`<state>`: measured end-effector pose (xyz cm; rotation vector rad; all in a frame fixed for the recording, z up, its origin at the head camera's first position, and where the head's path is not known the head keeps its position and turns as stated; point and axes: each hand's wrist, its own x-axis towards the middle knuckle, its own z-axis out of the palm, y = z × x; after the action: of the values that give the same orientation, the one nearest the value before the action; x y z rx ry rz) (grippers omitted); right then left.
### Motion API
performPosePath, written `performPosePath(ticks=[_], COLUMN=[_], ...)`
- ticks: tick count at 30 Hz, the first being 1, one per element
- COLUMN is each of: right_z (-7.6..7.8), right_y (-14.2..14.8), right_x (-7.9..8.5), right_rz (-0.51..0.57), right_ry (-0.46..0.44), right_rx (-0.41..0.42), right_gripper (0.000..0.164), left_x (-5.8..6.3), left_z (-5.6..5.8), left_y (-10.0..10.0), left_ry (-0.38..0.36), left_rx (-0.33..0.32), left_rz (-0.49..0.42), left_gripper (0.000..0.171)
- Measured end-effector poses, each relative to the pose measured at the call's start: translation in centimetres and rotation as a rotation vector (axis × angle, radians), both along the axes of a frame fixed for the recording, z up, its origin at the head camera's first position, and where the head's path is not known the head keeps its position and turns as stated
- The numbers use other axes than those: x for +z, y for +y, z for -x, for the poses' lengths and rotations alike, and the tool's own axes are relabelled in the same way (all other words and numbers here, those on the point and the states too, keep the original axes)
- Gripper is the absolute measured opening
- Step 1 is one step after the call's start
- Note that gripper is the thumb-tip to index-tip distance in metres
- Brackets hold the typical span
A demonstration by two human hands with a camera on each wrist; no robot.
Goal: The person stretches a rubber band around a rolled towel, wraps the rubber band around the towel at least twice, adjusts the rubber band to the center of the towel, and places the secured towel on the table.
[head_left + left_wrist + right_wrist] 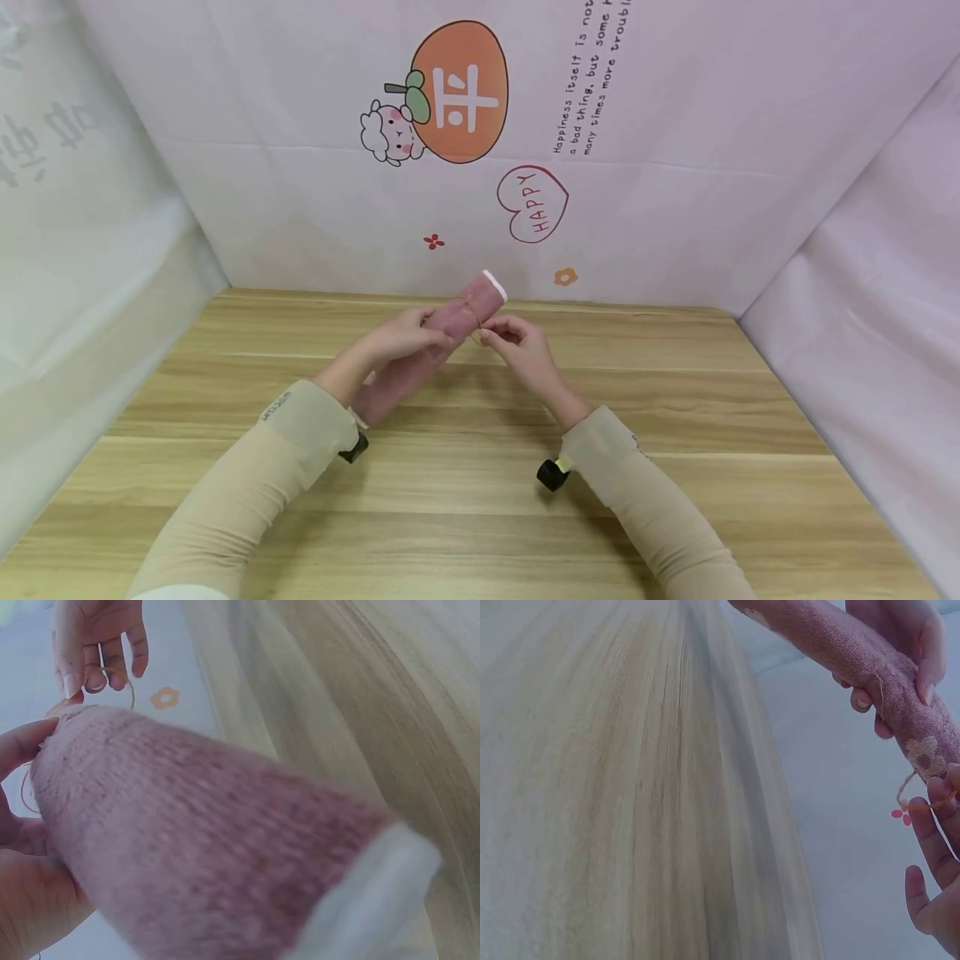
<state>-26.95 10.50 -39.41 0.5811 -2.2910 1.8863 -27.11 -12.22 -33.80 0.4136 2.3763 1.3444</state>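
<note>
A rolled pink towel (401,383) with white ends slants above the table. My left hand (408,335) grips it round the middle, thumb on the near side; in the right wrist view its fingers show on both sides of the roll. A pale flower (928,756) is patterned on the towel. Near the far end a thin yellowish-orange string (474,313) goes round the roll. My right hand (525,352) pinches this string between thumb and fingers, close beside the towel. In the left wrist view, the string (133,690) forms a loose loop by the right hand.
The wood-grained table (450,517) lies beneath both arms. A white printed cloth (300,217) hangs behind it, and more white cloth stands at either side. Dark wrist cameras (552,475) are strapped under the sleeves.
</note>
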Motion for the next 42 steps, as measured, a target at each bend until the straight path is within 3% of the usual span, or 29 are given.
performPosePath(ticks=[4, 10, 21, 30, 42], right_z=[-0.2, -0.2, -0.3, -0.7, -0.9], right_y=[-0.1, -0.2, 0.3, 1.3, 2.3], right_x=[0.1, 0.2, -0.2, -0.6, -0.6], right_rz=[-0.002, -0.006, -0.028, -0.101, -0.146], right_ry=[0.007, 0.029, 0.03, 0.012, 0.054], right_rx=[-0.002, 0.007, -0.015, -0.035, -0.001], right_gripper=[0.015, 0.015, 0.018, 0.02, 0.015], left_x=[0.3, 0.1, -0.1, -0.1, 0.0], left_z=[0.0, 0.4, 0.9, 0.9, 0.8], left_y=[0.1, 0.1, -0.1, -0.8, -1.2], left_ry=[-0.046, -0.178, -0.114, -0.123, -0.183], left_rx=[-0.002, 0.003, 0.046, 0.06, 0.081], left_rz=[-0.032, -0.169, -0.171, -0.157, -0.291], left_gripper=[0.065, 0.068, 0.062, 0.063, 0.055])
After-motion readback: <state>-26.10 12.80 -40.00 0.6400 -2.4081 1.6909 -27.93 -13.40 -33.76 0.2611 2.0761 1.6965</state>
